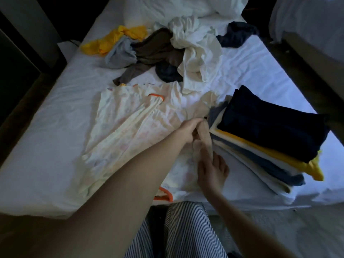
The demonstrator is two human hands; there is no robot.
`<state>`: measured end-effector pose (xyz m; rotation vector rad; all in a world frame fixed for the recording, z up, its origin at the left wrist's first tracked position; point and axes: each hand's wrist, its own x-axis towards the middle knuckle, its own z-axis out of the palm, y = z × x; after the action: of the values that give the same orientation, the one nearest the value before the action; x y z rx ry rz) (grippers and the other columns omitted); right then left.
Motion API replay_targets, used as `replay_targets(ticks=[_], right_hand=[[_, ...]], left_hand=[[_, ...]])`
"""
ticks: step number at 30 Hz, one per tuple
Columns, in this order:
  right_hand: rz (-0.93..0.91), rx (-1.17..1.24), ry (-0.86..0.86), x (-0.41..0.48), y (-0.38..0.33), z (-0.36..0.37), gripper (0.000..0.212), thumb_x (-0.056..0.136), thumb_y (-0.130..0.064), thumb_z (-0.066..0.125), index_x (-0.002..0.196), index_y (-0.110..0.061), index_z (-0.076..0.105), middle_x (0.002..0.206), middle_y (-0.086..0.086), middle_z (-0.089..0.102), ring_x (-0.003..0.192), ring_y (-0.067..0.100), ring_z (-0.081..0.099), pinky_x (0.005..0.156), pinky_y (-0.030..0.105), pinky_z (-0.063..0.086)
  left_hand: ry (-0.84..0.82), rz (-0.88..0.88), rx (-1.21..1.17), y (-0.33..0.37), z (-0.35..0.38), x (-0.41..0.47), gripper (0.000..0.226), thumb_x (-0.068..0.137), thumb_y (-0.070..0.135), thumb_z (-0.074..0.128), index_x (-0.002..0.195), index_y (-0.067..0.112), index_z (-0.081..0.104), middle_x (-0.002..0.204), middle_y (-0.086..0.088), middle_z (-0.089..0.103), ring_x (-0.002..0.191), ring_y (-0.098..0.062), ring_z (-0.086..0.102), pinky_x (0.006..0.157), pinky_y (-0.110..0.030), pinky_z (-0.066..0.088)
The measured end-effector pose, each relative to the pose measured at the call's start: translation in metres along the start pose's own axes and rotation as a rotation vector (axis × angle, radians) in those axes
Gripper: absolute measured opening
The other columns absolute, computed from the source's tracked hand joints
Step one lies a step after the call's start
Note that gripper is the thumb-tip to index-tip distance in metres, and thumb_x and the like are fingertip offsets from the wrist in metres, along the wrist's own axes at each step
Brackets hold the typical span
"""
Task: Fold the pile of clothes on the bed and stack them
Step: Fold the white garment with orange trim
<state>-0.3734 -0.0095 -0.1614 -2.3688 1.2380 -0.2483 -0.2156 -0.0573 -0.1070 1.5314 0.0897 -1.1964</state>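
Just right of your hands, a stack of folded clothes topped in navy is done. Your left hand and right hand each pinch a fold of the thin cream, orange-trimmed shirt; beyond them a crumpled multicoloured pile remains.

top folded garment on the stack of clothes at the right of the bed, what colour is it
Dark navy blue. The head view shows the top folded garment best.
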Motion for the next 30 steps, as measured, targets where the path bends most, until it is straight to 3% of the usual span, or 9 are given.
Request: replay_targets(ticks=[6,10,13,15,17,20,23,27,30], right_hand=[[-0.206,0.052,0.058,0.000,0.000,0.000,0.039,0.070,-0.012,0.051,0.103,-0.019,0.070,0.085,0.011,0.062,0.067,0.034,0.058,0.061,0.034,0.046],[-0.187,0.046,-0.010,0.003,-0.006,-0.001,0.051,0.063,0.003,0.064,0.111,-0.016,0.067,0.085,0.011,0.057,0.055,0.030,0.052,0.046,0.031,0.044],[-0.200,-0.004,-0.024,0.002,-0.006,-0.004,0.057,0.061,0.003,0.068,0.114,-0.016,0.066,0.085,0.011,0.057,0.053,0.029,0.052,0.043,0.029,0.041],[-0.212,-0.041,-0.043,0.002,-0.008,-0.005,0.060,0.058,0.003,0.071,0.114,-0.016,0.066,0.083,0.010,0.058,0.049,0.028,0.050,0.041,0.027,0.039],[-0.210,-0.105,-0.064,0.004,-0.008,-0.005,0.061,0.055,0.002,0.073,0.113,-0.016,0.068,0.084,0.010,0.059,0.045,0.027,0.050,0.039,0.026,0.039],[-0.197,-0.165,-0.138,0.005,-0.015,-0.015,0.047,0.078,-0.009,0.061,0.124,-0.021,0.058,0.116,0.010,0.054,0.070,0.029,0.058,0.057,0.032,0.048],[-0.199,-0.254,-0.236,0.007,-0.014,-0.014,0.044,0.096,-0.023,0.038,0.139,-0.028,0.036,0.154,0.007,0.016,0.111,0.031,0.050,0.087,0.037,0.046],[-0.112,-0.235,-0.325,0.008,-0.022,-0.016,0.053,0.098,-0.043,0.029,0.149,-0.034,0.014,0.157,0.007,0.011,0.120,0.032,0.044,0.096,0.038,0.041],[-0.152,-0.284,-0.308,0.004,-0.032,-0.025,0.051,0.100,-0.038,0.033,0.148,-0.034,0.017,0.159,0.008,0.000,0.123,0.032,0.042,0.099,0.038,0.041]], left_hand=[[-0.097,-0.022,-0.143,0.024,-0.005,-0.001,0.020,0.092,0.024,0.058,0.077,0.011,0.059,0.055,-0.004,0.063,0.066,-0.017,0.056,0.062,-0.027,0.046],[-0.088,0.005,-0.176,0.053,-0.015,-0.014,0.017,0.095,0.022,0.053,0.086,0.008,0.059,0.077,-0.010,0.061,0.072,-0.022,0.057,0.066,-0.033,0.048],[-0.105,0.106,-0.362,0.066,-0.024,-0.019,0.022,0.100,0.012,0.039,0.090,0.002,0.055,0.088,-0.012,0.059,0.080,-0.021,0.057,0.082,-0.030,0.047],[-0.068,0.153,-0.463,0.069,-0.033,-0.016,0.024,0.098,0.004,0.032,0.085,0.002,0.052,0.086,-0.011,0.056,0.078,-0.019,0.055,0.089,-0.028,0.043],[-0.062,0.193,-0.528,0.070,-0.045,-0.021,0.025,0.095,0.001,0.034,0.078,0.003,0.052,0.077,-0.009,0.059,0.072,-0.018,0.056,0.080,-0.025,0.045],[-0.105,0.275,-0.629,0.074,-0.065,-0.033,0.030,0.096,0.010,0.042,0.076,0.002,0.063,0.065,-0.013,0.069,0.074,-0.024,0.063,0.077,-0.034,0.048],[-0.055,0.330,-0.650,0.090,-0.089,-0.041,0.028,0.097,0.019,0.047,0.082,0.007,0.067,0.075,-0.012,0.069,0.084,-0.024,0.058,0.084,-0.038,0.045],[0.018,0.441,-0.534,0.112,-0.120,-0.049,0.019,0.097,0.010,0.046,0.114,0.011,0.055,0.101,-0.011,0.060,0.089,-0.024,0.057,0.081,-0.043,0.048],[-0.040,0.602,-0.516,0.117,-0.151,-0.052,0.050,0.097,-0.002,0.036,0.141,0.021,0.038,0.139,-0.005,0.048,0.113,-0.023,0.052,0.095,-0.042,0.042]])
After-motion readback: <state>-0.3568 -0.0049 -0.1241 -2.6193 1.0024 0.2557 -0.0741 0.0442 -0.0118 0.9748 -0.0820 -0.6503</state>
